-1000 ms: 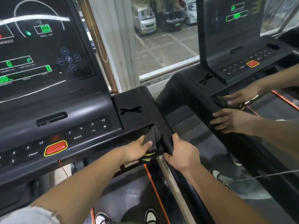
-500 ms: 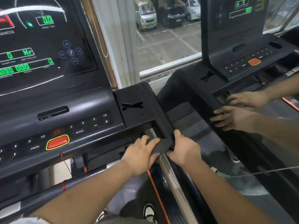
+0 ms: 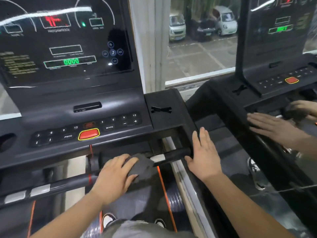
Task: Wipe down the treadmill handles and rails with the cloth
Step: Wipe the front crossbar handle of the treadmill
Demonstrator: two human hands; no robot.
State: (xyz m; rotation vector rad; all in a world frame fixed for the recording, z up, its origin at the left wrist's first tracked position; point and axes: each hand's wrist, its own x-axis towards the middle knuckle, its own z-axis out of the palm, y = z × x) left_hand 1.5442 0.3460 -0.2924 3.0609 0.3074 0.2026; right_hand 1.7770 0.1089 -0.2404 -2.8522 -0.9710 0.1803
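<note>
Treadmill handlebar [image 3: 173, 154] bears bunched cloth [image 3: 142, 166], gripped by left hand [image 3: 113, 176].

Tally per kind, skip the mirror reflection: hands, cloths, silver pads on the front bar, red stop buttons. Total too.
Hands: 2 (left hand, right hand)
cloth: 1
silver pads: 3
red stop button: 1
Total: 7
</note>
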